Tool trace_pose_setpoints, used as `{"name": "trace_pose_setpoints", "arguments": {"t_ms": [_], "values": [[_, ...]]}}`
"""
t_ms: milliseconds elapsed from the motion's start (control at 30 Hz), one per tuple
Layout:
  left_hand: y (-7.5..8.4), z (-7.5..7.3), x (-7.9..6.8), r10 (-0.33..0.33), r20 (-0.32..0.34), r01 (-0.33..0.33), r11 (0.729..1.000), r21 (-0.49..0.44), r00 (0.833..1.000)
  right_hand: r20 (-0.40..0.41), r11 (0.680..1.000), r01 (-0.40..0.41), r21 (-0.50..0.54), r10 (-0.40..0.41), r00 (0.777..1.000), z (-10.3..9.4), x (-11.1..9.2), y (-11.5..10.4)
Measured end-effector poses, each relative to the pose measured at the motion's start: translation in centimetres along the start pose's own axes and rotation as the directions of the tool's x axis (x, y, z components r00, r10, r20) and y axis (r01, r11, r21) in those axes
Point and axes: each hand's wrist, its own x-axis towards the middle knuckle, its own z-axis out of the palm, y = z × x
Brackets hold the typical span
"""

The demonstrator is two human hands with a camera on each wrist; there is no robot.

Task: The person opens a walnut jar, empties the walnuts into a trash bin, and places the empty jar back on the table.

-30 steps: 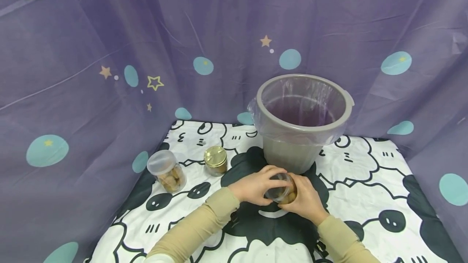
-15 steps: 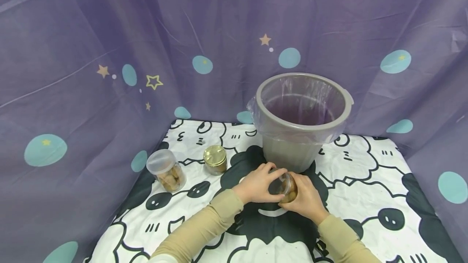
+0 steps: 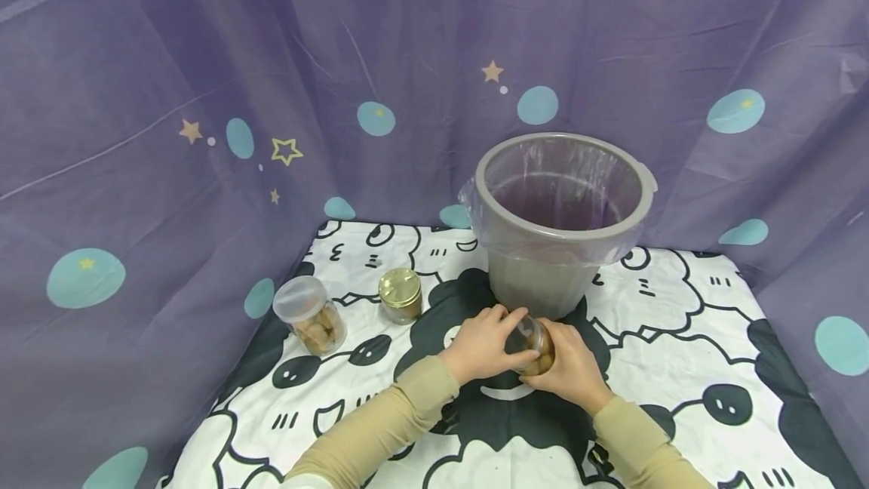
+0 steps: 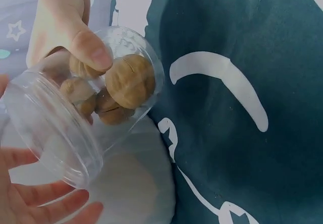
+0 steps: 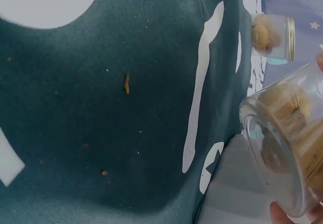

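Observation:
A clear plastic jar (image 3: 541, 339) of walnuts (image 4: 130, 81) lies tilted between my hands, in front of the bin. My right hand (image 3: 573, 368) grips its body, the thumb along the side in the left wrist view. My left hand (image 3: 480, 345) has thumb and fingers around the clear lid (image 4: 50, 133) at the other end. In the right wrist view, the jar's base (image 5: 272, 153) faces the camera and walnuts show through the wall.
A grey bin (image 3: 536, 281) with a clear liner stands behind the hands. To the left are a gold-lidded jar (image 3: 400, 296) and a taller white-lidded jar (image 3: 310, 315), both with brown contents. Small brown crumbs (image 5: 127, 84) lie on the patterned cloth (image 3: 502, 466).
My left hand has turned on the lid end, its thumb and fingers shifting round it. The jar leans slightly more, and my right hand keeps its hold in nearly the same place.

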Motion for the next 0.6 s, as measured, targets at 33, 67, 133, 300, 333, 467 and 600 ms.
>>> {"name": "trace_pose_setpoints", "arguments": {"t_ms": [33,67,133,300,333,467,600], "values": [[0.0,0.0,0.0,-0.011,0.003,0.011,1.000,-0.012,1.000,0.001,1.000,0.002,-0.001,-0.002,1.000,0.0,0.0,0.0],[0.0,0.1,-0.1,-0.020,0.008,0.020,0.999,-0.027,1.000,0.000,1.000,0.004,0.002,-0.004,1.000,0.0,0.0,0.0],[-0.2,0.2,-0.1,-0.011,0.020,0.012,0.998,-0.060,1.000,-0.003,1.000,0.008,0.009,-0.008,1.000,0.0,-0.1,0.0],[-1.2,0.1,-0.4,0.215,0.019,-0.212,0.972,-0.105,0.976,-0.019,1.000,0.019,0.010,-0.019,1.000,-0.2,-0.2,0.2],[-1.4,0.1,-0.4,0.275,0.019,-0.272,0.957,-0.104,0.961,-0.018,1.000,0.019,0.005,-0.019,1.000,-0.3,-0.2,0.2],[-2.1,-0.3,-0.4,0.432,0.069,-0.424,0.900,-0.101,0.899,0.001,1.000,0.010,0.003,-0.010,1.000,-0.4,-0.4,0.3],[-2.3,-0.6,-0.4,0.467,0.131,-0.454,0.884,-0.113,0.875,0.020,1.000,-0.001,0.007,0.000,1.000,-0.5,-0.6,0.2]]}}
